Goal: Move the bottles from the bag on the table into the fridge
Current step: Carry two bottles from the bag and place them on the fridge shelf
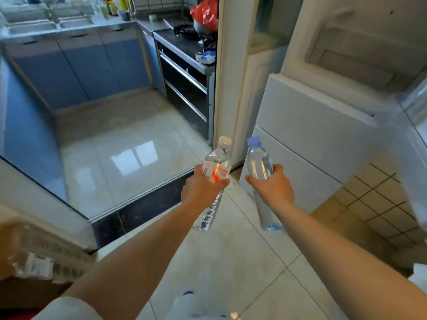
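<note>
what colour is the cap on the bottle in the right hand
Pale purple-blue cap, on the clear bottle the right hand holds; head view shows it.

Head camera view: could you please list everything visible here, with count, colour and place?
Red-label bottle: one, clear, white cap, in left hand.
Blue-cap bottle: one, clear, in right hand.
Fridge: one, white, right, upper door open.
Cabinets: blue row, far left under sink.
Stove: one, black, centre back.
Red bag: one, beside stove.
Floor: glossy beige tiles.
Left hand: grips red-label bottle.
Right hand: grips blue-cap bottle.
</note>
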